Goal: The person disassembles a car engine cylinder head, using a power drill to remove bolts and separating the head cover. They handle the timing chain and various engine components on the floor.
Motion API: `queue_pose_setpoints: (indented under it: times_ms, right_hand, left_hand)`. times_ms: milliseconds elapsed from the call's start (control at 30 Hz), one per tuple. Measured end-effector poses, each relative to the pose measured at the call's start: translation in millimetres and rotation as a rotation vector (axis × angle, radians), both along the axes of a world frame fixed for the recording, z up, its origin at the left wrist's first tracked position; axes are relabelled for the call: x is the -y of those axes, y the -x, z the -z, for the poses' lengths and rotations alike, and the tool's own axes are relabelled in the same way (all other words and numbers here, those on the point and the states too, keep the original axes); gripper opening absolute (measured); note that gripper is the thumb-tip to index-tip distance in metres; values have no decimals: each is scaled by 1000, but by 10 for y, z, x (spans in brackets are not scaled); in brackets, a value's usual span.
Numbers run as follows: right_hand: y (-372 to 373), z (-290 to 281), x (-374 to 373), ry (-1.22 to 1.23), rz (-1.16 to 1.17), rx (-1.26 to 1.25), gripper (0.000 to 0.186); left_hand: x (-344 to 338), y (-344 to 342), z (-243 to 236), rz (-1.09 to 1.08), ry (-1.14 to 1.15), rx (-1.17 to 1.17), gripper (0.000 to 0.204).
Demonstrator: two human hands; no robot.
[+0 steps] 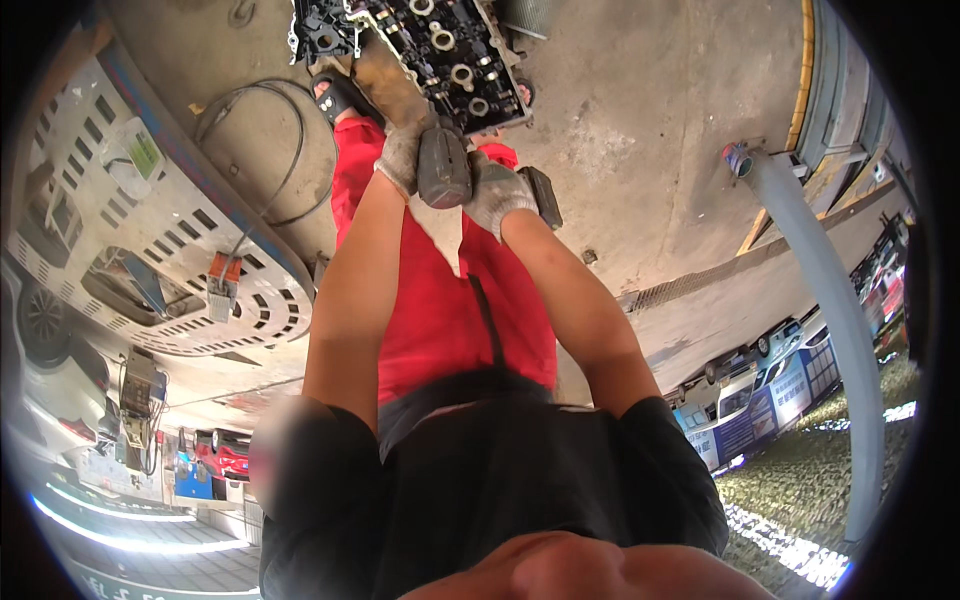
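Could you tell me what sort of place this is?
Most likely a vehicle repair workshop: an opened engine part is before the person, a slotted metal platform is at the left, and a red car shows beyond it.

Looking out front at engine part (455, 60) between the feet (340, 97), with power tool (443, 170) this side, between left hand (399, 157) and right hand (496, 195); sweeping left across cable (303, 125) to platform (165, 212), then right to tube (815, 240).

Slotted pale platform (178, 165) at left; dark cable (303, 128) looped on floor (640, 150); thick grey hose (828, 260) at right.
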State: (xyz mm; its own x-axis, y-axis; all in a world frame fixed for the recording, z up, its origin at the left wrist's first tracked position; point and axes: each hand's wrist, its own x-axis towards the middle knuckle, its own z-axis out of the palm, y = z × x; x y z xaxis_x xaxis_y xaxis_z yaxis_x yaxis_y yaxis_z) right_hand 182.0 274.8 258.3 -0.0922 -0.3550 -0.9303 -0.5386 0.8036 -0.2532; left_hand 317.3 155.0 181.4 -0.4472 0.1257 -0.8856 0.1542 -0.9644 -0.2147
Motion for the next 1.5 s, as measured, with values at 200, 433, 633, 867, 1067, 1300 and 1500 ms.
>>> queue_pose_setpoints:
  times_ms: [200,433,633,867,1067,1300,1500]
  right_hand:
    - [-176,-39,275,-99,-10,-66,56]
    - [-251,-107,280,-149,16,-100,55]
    - [-96,-158,406,-129,-13,-90,58]
    - [28,-198,645,-248,-133,-79,67]
    - [76,-199,643,-236,-135,-64,68]
    - [122,-162,648,-223,-94,-33,64]
    - [153,-225,780,-233,-188,-60,57]
  left_hand:
    - [206,-98,317,190,87,60,29]
    - [138,-93,298,247,38,59,22]
    - [179,-18,261,166,15,83,22]
    - [205,-32,346,114,-2,74,22]
    - [100,-51,506,61,-45,12,21]
    - [211,64,349,107,16,100,23]
    - [204,-12,353,26,-28,67,22]
